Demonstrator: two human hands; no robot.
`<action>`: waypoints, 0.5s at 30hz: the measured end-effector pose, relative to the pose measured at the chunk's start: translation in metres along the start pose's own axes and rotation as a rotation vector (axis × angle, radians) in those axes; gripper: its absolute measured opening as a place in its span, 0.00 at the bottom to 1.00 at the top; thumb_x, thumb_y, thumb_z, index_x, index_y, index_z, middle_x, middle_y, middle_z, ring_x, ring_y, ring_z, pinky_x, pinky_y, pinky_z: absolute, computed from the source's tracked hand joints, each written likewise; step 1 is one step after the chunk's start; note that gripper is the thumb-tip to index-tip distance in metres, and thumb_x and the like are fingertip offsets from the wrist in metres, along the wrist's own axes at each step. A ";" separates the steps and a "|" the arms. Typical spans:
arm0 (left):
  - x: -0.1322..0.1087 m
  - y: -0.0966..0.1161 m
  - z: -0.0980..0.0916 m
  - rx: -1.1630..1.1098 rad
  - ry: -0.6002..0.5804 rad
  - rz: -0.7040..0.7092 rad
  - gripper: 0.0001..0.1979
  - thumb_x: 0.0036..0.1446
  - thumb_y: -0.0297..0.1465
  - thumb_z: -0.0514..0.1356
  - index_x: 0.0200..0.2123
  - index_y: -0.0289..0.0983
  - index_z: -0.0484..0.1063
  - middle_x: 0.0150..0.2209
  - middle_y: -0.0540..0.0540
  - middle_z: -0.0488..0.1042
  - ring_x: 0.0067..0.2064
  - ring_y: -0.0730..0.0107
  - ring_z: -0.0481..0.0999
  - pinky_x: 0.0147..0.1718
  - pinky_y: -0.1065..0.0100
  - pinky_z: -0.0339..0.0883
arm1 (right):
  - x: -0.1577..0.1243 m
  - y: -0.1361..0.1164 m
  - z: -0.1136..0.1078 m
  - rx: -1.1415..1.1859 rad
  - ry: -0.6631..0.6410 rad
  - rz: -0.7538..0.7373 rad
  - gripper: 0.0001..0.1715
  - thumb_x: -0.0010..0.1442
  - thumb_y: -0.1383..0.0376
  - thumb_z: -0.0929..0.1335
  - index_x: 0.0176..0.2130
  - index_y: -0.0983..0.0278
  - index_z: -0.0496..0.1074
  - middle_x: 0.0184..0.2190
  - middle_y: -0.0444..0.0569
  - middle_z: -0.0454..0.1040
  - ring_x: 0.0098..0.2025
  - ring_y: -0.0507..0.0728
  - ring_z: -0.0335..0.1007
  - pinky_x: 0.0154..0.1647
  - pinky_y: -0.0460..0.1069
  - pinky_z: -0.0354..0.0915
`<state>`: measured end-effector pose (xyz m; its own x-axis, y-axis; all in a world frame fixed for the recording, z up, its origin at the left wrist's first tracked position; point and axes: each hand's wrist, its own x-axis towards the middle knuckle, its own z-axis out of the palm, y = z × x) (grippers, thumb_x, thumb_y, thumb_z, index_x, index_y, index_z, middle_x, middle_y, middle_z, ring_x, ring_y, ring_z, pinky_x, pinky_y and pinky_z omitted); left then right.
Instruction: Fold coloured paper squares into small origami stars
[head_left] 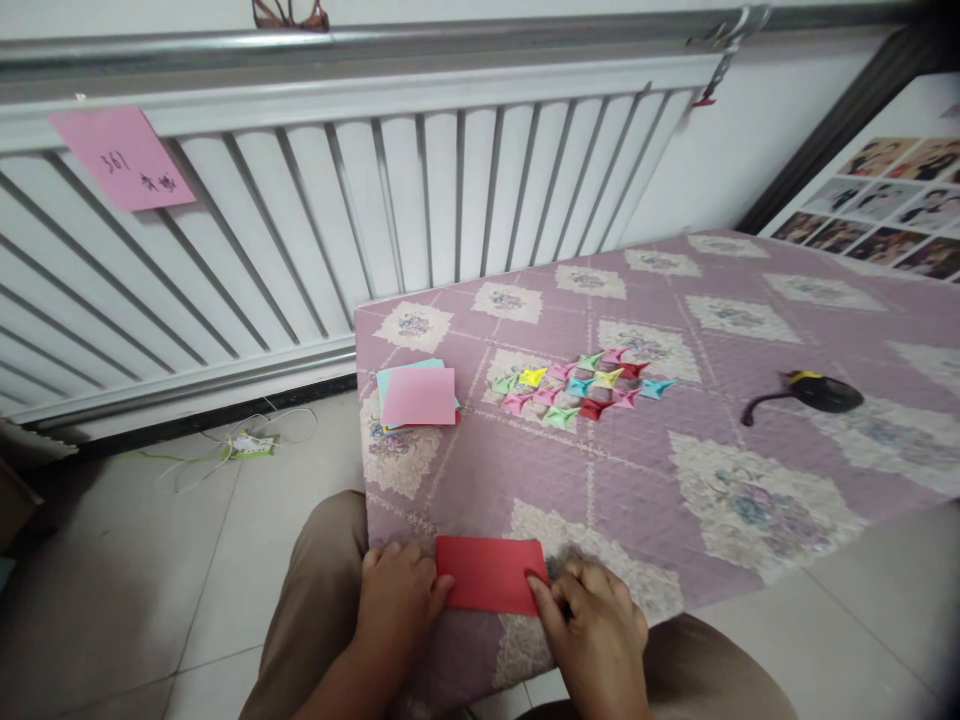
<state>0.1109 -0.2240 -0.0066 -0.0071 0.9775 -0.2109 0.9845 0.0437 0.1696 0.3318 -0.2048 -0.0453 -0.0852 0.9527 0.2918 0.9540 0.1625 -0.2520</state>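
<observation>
A red sheet of paper [491,574] lies flat at the table's near edge, longer from left to right. My left hand [400,592] rests at its left end, fingers curled and thumb on the paper's edge. At the other end, my right hand [596,615] has its thumb on the right edge and its fingers bent in. Both hands grip the sheet at its ends. Beyond it, to the left, is a small stack of coloured paper with a pink sheet [420,396] on top. Several small folded paper pieces [578,387] stand in rows farther back.
A flowered purple-and-white cloth [517,480] covers the table. A black object with a curved tail [825,392] lies on the right. Behind stands a white radiator [420,190] bearing a pink note [124,160]. A power strip [251,445] with cables sits on the floor. Photo prints [885,205] show far right.
</observation>
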 end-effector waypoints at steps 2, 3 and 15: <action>0.000 0.000 -0.001 0.001 -0.002 -0.002 0.14 0.62 0.37 0.54 0.31 0.39 0.77 0.35 0.45 0.76 0.41 0.56 0.71 0.44 0.52 0.58 | 0.000 -0.001 -0.001 0.003 -0.001 0.003 0.26 0.61 0.48 0.61 0.21 0.59 0.69 0.29 0.48 0.70 0.38 0.61 0.64 0.35 0.53 0.54; 0.000 0.001 -0.002 0.003 -0.001 -0.001 0.14 0.62 0.37 0.54 0.31 0.39 0.77 0.35 0.45 0.76 0.41 0.56 0.71 0.44 0.52 0.58 | 0.001 -0.002 -0.002 0.003 -0.002 0.005 0.25 0.61 0.49 0.61 0.21 0.59 0.69 0.28 0.48 0.69 0.38 0.61 0.64 0.35 0.53 0.54; -0.003 -0.005 0.014 -0.036 0.221 0.066 0.16 0.58 0.33 0.59 0.50 0.38 0.69 0.47 0.42 0.71 0.49 0.55 0.68 0.48 0.55 0.57 | -0.001 -0.007 -0.007 0.028 0.008 0.030 0.21 0.60 0.51 0.64 0.22 0.60 0.66 0.28 0.47 0.69 0.39 0.60 0.63 0.35 0.51 0.52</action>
<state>0.1079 -0.2304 -0.0198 0.0152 0.9997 0.0172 0.9774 -0.0185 0.2108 0.3273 -0.2085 -0.0375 -0.0545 0.9550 0.2914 0.9476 0.1415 -0.2863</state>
